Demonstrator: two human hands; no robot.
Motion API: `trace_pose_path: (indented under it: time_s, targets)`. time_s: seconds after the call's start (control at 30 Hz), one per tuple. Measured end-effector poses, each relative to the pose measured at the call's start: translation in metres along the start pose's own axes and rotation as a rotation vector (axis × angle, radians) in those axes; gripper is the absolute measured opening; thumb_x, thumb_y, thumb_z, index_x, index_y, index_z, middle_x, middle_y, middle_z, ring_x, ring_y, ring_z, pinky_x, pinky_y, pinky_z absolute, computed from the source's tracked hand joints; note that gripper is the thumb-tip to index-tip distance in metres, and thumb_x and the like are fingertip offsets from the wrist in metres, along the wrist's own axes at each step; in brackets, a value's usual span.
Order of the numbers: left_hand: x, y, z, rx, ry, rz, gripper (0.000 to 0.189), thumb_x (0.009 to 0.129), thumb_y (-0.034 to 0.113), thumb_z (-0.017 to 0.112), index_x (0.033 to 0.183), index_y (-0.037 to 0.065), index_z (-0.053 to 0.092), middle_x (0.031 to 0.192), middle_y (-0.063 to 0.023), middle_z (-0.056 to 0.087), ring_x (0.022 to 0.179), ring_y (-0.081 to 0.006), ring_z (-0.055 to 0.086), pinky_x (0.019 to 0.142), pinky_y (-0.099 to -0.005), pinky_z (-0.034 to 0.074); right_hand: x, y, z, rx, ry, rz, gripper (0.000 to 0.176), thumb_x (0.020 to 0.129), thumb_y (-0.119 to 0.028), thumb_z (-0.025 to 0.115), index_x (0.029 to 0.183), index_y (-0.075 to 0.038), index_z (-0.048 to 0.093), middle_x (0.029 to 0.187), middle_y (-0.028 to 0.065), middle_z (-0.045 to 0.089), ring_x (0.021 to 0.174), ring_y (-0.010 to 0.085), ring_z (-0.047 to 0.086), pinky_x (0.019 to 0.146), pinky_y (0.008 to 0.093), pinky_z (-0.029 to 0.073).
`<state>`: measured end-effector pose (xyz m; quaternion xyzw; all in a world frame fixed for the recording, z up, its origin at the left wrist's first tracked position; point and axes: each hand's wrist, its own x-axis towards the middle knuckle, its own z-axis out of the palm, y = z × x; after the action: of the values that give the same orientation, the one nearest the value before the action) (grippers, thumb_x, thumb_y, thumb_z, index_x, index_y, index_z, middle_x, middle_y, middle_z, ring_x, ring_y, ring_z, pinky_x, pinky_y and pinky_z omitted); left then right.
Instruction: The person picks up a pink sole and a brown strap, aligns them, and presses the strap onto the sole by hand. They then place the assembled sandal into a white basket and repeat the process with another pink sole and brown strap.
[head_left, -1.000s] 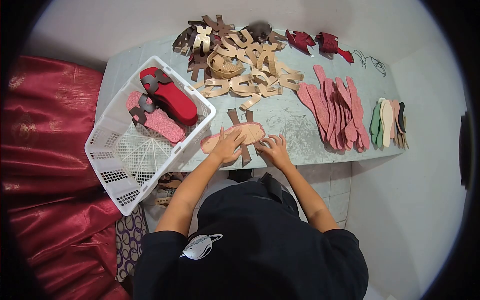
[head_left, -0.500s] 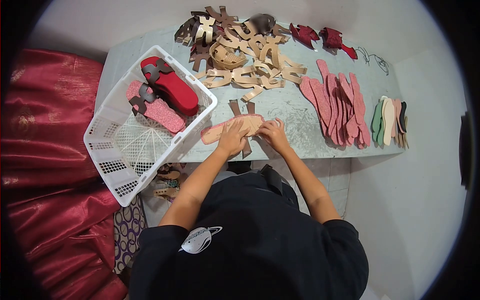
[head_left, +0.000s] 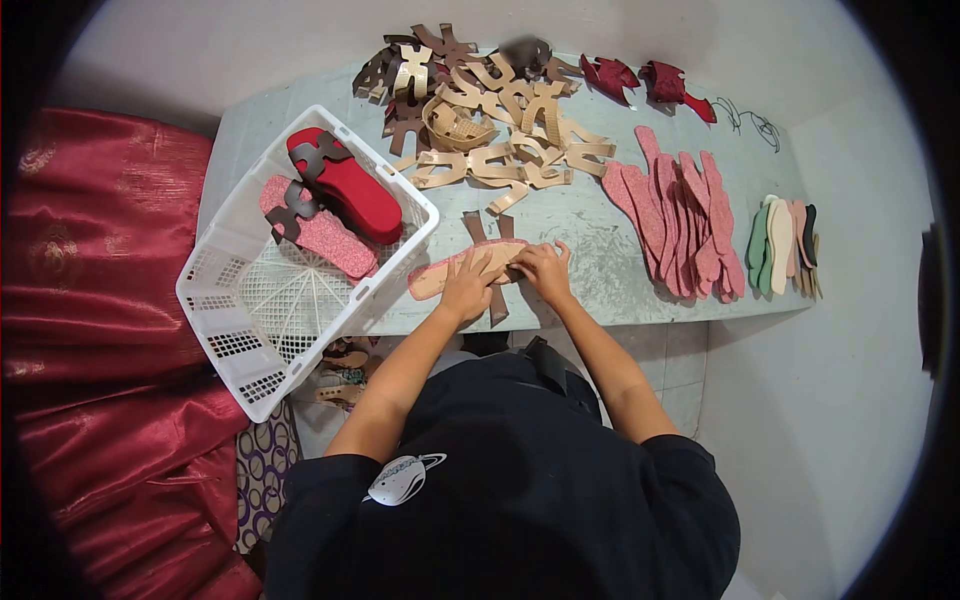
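A pale, pink-edged sandal insole [head_left: 430,281] lies across a brown sandal strap [head_left: 498,308] near the table's front edge. Two strap ends stick out beyond the insole's far side and one on the near side. My left hand [head_left: 468,290] rests flat on the middle of the insole, fingers spread. At the insole's right part, my right hand [head_left: 546,274] has its fingers bent and pressed together on a small dark bit of the strap folded over the edge. The fingers partly hide that spot.
A white plastic basket [head_left: 222,385] at left holds a red sandal [head_left: 362,200] and a pink one [head_left: 335,245] with dark straps. Beige and brown straps [head_left: 490,160] are heaped at the back. Pink insoles [head_left: 650,215] and coloured soles [head_left: 780,240] lie at right on the table [head_left: 590,290].
My right fingers have shifted slightly along the insole's edge, and a dark bit of strap now shows beneath them. My left hand stays on the insole. The whole view has shifted a little.
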<state>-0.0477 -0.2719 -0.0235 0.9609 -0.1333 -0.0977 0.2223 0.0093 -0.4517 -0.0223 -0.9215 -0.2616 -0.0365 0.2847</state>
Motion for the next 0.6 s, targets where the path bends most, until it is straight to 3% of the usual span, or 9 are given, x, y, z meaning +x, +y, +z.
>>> trace_pose_path:
  time_s: [0.6]
  targets:
    - [0.001, -0.007, 0.001, -0.011, 0.001, 0.059, 0.049, 0.074, 0.01, 0.047, 0.121, 0.025, 0.047, 0.135, -0.0077, 0.031, 0.124, -0.0392, 0.024, 0.097, -0.0587, 0.02, -0.007, -0.007, 0.02, 0.025, 0.072, 0.161, 0.006, 0.073, -0.018, 0.061, 0.079, -0.017, 0.063, 0.083, -0.0052, 0.057, 0.082, 0.016, 0.052, 0.086, 0.0424, 0.024]
